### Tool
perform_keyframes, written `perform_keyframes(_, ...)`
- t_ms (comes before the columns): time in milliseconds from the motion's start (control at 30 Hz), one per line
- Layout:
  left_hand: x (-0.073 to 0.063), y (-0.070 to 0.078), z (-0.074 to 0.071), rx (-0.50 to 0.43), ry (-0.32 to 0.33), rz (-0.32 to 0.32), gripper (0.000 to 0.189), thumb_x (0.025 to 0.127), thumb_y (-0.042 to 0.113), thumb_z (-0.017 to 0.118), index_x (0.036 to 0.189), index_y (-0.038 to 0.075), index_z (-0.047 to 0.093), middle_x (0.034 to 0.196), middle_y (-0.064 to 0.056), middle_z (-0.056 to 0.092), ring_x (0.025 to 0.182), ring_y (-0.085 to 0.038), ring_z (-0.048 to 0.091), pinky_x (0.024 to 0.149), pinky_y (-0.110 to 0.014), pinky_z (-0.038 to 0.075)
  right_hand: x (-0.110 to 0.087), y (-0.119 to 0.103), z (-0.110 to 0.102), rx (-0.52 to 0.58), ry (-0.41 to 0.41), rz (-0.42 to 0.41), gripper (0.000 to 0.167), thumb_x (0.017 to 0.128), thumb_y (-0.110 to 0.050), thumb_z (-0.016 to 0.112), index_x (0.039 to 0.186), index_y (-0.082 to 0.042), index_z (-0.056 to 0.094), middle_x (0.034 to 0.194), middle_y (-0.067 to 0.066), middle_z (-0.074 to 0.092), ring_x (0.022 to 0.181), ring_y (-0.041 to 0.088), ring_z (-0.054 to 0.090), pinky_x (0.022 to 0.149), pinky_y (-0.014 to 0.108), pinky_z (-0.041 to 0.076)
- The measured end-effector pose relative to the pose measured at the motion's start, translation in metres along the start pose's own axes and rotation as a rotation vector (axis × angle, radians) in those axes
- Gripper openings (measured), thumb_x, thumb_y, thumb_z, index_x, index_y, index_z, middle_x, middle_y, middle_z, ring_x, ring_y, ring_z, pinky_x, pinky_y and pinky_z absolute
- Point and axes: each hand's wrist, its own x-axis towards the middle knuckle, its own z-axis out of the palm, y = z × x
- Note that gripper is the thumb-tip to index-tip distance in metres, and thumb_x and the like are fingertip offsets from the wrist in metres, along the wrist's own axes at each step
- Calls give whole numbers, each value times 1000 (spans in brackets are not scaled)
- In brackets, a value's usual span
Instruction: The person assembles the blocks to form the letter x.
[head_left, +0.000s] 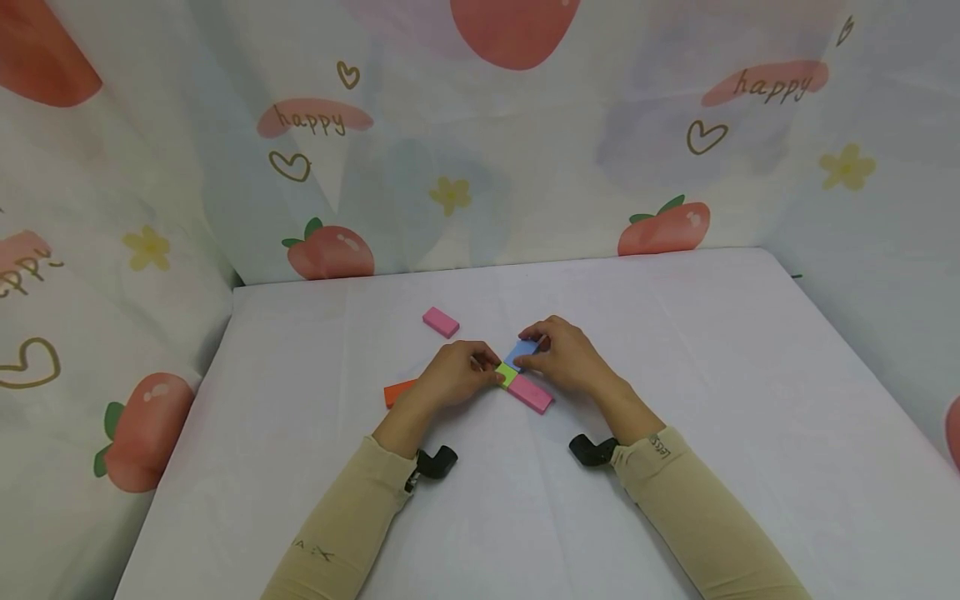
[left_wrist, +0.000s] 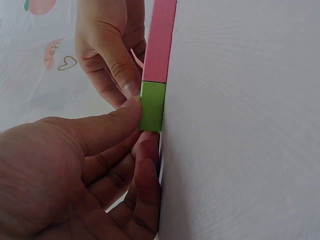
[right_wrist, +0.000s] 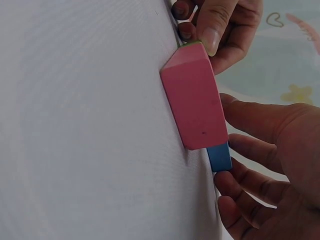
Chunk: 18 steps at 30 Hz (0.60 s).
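- My left hand (head_left: 459, 373) pinches the green block (head_left: 507, 375) between thumb and fingers, the grip narrow.
- My right hand (head_left: 564, 354) holds the blue block (head_left: 521, 351), thumb at its near side and fingers curled about its far end.
- The green block lies flat on the white tabletop (head_left: 750, 375), at the corner where 2 others meet it: the blue block runs away from me and to the right, the near pink block (head_left: 530, 394) towards me and to the right.
- The near pink block sits against the green, untouched by my fingers.
- The far pink block (head_left: 441, 322) lies apart, beyond my left hand.
- The orange block (head_left: 399, 392) is left of that hand, partly hidden behind it.
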Motion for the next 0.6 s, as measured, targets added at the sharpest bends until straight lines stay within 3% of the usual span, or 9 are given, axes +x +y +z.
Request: perform_keyframes(600, 0, 1, 0, -9, 1, -12, 16, 93, 28, 78, 105, 18, 74, 92, 3, 67, 90, -15, 62, 82, -32, 49, 1, 0, 0, -15, 2, -25, 45, 90, -30, 82, 128, -10, 70, 119, 10, 63, 106, 26, 61, 91, 42, 52)
